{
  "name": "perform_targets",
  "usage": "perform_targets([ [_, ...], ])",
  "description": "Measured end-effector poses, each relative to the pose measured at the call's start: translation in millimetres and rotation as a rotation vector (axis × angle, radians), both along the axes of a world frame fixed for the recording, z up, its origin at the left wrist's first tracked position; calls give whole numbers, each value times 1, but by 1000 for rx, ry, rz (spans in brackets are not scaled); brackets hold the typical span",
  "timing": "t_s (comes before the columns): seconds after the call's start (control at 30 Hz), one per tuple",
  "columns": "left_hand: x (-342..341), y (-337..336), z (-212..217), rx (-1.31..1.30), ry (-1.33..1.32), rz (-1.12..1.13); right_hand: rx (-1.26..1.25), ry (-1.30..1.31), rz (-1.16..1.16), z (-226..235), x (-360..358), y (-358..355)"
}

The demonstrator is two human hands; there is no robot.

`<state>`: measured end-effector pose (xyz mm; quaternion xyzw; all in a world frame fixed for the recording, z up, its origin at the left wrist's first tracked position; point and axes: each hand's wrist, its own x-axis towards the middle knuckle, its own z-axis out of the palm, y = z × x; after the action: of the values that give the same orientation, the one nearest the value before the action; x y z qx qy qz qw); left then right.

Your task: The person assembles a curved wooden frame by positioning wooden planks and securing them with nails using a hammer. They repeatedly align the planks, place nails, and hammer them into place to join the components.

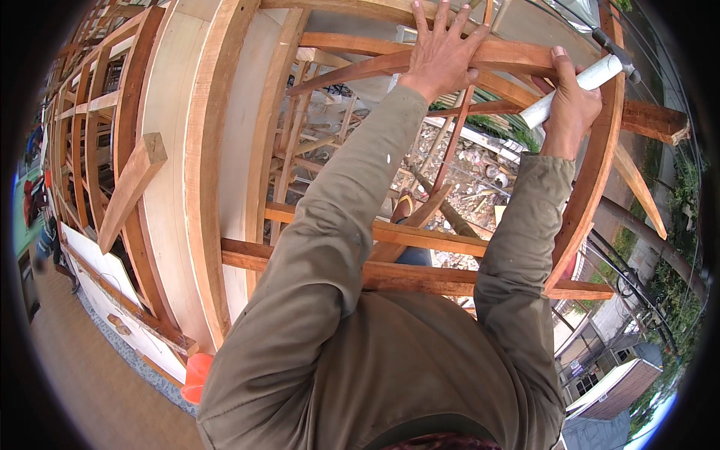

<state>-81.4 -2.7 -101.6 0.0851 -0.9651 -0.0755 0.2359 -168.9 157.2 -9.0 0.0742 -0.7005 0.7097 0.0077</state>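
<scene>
My left hand [442,56] lies with its fingers spread across a reddish-brown wooden beam [517,56] at the top of the view. The fingertips reach onto another timber beyond it. My right hand [574,109] is closed around a hammer [551,103] with a thick white handle and a dark metal head. The hammer's head points up and to the right, close to a long curved-looking upright timber [606,142]. My right thumb and fingers also touch the right end of the beam. Part of the hammer's handle is hidden behind my right hand.
Crosspieces [420,279] span the frame below my arms. Under the frame lies rubble-strewn ground [457,161], with a sandalled foot [403,205] on the timber. Pale panels and beams [214,150] stand at left. Cables [634,285] and a roof [626,386] show at right.
</scene>
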Motion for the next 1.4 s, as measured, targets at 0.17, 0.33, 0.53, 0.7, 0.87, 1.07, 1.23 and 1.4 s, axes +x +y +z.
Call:
perform_targets([
  [0.17, -7, 10, -5, -135, 15, 81, 8, -26, -37, -7, -5, 7],
  [0.33, -16, 17, -13, 47, 1, -12, 11, -35, -7, -6, -4, 7],
  [0.53, -19, 17, -16, 90, 25, -41, 35, -16, -35, -7, -10, 8],
  [0.7, -23, 22, -24, 16, 40, -9, 3, -20, 2, -15, -11, 15],
  [0.87, -26, 39, -33, -10, 40, 35, 45, -28, -38, -20, -8, 26],
  [1.07, -21, 47, -30, 126, 86, -15, 49, 9, -74, -17, -4, 31],
  [1.23, -21, 54, -26, 32, 70, -33, 42, 36, -129, -20, -5, 40],
  [1.4, -15, 62, -36, 9, 22, -47, 9, -11, -99, -39, -2, 55],
])
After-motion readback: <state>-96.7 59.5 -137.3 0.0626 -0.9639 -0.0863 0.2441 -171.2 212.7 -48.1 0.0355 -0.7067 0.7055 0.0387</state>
